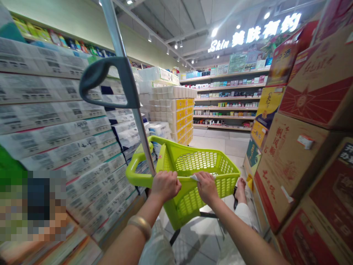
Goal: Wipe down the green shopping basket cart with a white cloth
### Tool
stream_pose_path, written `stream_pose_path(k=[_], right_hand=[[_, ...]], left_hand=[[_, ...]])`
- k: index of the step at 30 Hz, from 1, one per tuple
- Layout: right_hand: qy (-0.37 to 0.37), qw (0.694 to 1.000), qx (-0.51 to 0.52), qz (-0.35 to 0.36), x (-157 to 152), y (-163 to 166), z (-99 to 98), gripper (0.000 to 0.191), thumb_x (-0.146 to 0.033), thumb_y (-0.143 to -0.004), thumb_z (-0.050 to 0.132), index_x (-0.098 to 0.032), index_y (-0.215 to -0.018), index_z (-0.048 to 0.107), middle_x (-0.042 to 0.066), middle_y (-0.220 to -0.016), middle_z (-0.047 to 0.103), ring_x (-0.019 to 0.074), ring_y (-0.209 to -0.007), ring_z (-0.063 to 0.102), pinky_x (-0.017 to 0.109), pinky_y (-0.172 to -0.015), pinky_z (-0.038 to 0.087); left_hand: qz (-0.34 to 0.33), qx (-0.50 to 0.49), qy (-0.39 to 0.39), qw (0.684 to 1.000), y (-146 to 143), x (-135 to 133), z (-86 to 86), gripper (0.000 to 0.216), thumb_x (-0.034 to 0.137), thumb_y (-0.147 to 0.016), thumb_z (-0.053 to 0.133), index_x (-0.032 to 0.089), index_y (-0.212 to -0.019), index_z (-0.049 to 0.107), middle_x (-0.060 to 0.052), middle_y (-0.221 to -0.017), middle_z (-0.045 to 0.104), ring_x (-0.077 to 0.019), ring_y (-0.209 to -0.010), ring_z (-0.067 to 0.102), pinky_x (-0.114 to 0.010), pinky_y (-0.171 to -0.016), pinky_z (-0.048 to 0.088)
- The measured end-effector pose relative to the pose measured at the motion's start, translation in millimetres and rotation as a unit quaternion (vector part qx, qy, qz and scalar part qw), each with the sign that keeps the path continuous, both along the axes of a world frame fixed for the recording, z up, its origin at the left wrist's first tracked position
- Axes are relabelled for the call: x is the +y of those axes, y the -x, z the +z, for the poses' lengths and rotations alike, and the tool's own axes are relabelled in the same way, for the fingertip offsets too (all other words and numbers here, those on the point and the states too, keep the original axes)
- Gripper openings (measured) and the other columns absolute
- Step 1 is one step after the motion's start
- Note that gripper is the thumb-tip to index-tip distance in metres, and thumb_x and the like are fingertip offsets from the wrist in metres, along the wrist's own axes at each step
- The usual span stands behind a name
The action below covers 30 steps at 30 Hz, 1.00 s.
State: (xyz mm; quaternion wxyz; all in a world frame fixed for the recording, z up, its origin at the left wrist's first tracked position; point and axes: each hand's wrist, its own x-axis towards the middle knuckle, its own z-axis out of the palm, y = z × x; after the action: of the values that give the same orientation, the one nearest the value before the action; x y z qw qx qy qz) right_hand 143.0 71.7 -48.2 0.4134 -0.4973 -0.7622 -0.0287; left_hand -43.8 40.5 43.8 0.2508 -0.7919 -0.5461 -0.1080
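Centre of the head view: basket [185, 195], lime green, perforated walls, open side up, held low between stacked goods. Left hand [165, 186]: clenched over the near rim, just beside the pole [147, 147]; carries a gold-coloured bangle [142, 225] at the wrist. Right hand [206, 187]: closed over the same rim, farther right, apart from the left; white scrap [194, 177] under its fingers, kind too small to tell. Pole: metal, slants to the upper left, bears a dark grey loop handle [124, 84]. Beneath the basket: dark legs [209, 214], pale tiles [198, 250]. To its right, near the rim's far corner: foot [241, 186]. Left side: tall pile of white packs [55, 117], printed. Behind the basket: yellow-sided packs [183, 117]. Right side: cartons [286, 158], brown and red, piled high. Far end: shelves [231, 109] of small goods, lit sign [255, 33] above.
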Motion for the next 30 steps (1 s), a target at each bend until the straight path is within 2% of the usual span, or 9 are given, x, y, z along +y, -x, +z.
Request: stream_pose_path(k=[2,5,9,11,15,20,23,26,30], right_hand=[[0.001,1.0,0.003,-0.031,1,-6,-3.0,0.031,-0.005,-0.082,0.046,-0.022,-0.1,0.064,0.004,-0.098,0.064,0.0196,-0.093,0.05,0.031,-0.086,0.03],[0.006,0.998,0.03,-0.047,0,11,0.4,0.031,-0.003,-0.08,0.047,-0.022,-0.097,0.065,0.004,-0.096,0.064,0.0195,-0.091,0.05,0.031,-0.085,0.031],[0.004,0.998,0.055,0.016,-5,50,12.6,0.032,-0.005,-0.082,0.048,-0.024,-0.101,0.064,0.002,-0.096,0.064,0.0188,-0.091,0.05,0.03,-0.084,0.032],[0.0,0.998,0.051,0.043,-6,57,16.3,0.031,-0.007,-0.083,0.048,-0.025,-0.102,0.064,0.002,-0.096,0.064,0.0185,-0.092,0.051,0.029,-0.084,0.032],[-0.005,0.998,0.019,0.059,-2,35,11.5,0.034,-0.006,-0.084,0.046,-0.025,-0.107,0.062,0.002,-0.101,0.064,0.0179,-0.094,0.052,0.029,-0.085,0.032],[0.0,1.0,-0.004,-0.004,8,-14,-4.8,0.033,-0.005,-0.083,0.045,-0.023,-0.104,0.064,0.003,-0.1,0.064,0.0189,-0.093,0.051,0.03,-0.086,0.031],[0.007,0.999,0.0,-0.043,10,-20,-7.5,0.032,-0.004,-0.081,0.045,-0.022,-0.099,0.065,0.004,-0.097,0.065,0.0197,-0.092,0.05,0.031,-0.086,0.03],[0.01,0.997,0.029,-0.067,8,-2,-2.3,0.03,-0.004,-0.08,0.046,-0.022,-0.094,0.066,0.004,-0.093,0.064,0.02,-0.09,0.049,0.031,-0.085,0.03],[0.009,0.999,0.049,-0.017,4,35,9.6,0.031,-0.005,-0.081,0.046,-0.023,-0.097,0.066,0.003,-0.094,0.064,0.0187,-0.09,0.05,0.03,-0.083,0.031]], left_hand=[[0.002,-0.001,-0.005,1.0,-1,0,-0.4,0.017,0.027,-0.079,0.047,0.018,-0.073,0.06,-0.009,-0.068,0.065,-0.026,-0.07,0.063,-0.035,-0.064,0.04],[0.003,-0.005,-0.007,1.0,-3,1,-1.6,0.017,0.027,-0.079,0.047,0.018,-0.073,0.06,-0.009,-0.069,0.066,-0.0265,-0.071,0.063,-0.036,-0.065,0.04],[0.003,-0.009,0.005,1.0,-5,1,-1.7,0.017,0.027,-0.079,0.047,0.017,-0.075,0.061,-0.009,-0.07,0.066,-0.0263,-0.071,0.063,-0.036,-0.066,0.04],[0.001,-0.007,0.013,1.0,-5,2,-0.8,0.017,0.027,-0.079,0.047,0.017,-0.076,0.061,-0.009,-0.07,0.066,-0.0261,-0.072,0.064,-0.035,-0.066,0.04],[-0.001,0.003,0.02,1.0,-3,3,0.5,0.019,0.028,-0.08,0.047,0.017,-0.076,0.061,-0.01,-0.069,0.066,-0.0262,-0.072,0.064,-0.035,-0.065,0.04],[-0.008,0.0,0.015,1.0,-2,6,-0.4,0.02,0.029,-0.079,0.047,0.017,-0.075,0.062,-0.01,-0.069,0.065,-0.0263,-0.071,0.063,-0.036,-0.065,0.04],[-0.01,-0.006,0.011,1.0,-3,7,-1.1,0.02,0.029,-0.079,0.048,0.016,-0.076,0.062,-0.01,-0.069,0.065,-0.0264,-0.07,0.062,-0.036,-0.066,0.04],[-0.008,-0.007,0.009,1.0,-4,9,-1.6,0.019,0.029,-0.079,0.048,0.016,-0.076,0.062,-0.01,-0.07,0.065,-0.0263,-0.071,0.063,-0.036,-0.066,0.04],[0.0,-0.003,0.008,1.0,-5,10,-1.5,0.019,0.028,-0.08,0.046,0.017,-0.076,0.062,-0.01,-0.07,0.066,-0.0261,-0.071,0.063,-0.035,-0.065,0.04]])
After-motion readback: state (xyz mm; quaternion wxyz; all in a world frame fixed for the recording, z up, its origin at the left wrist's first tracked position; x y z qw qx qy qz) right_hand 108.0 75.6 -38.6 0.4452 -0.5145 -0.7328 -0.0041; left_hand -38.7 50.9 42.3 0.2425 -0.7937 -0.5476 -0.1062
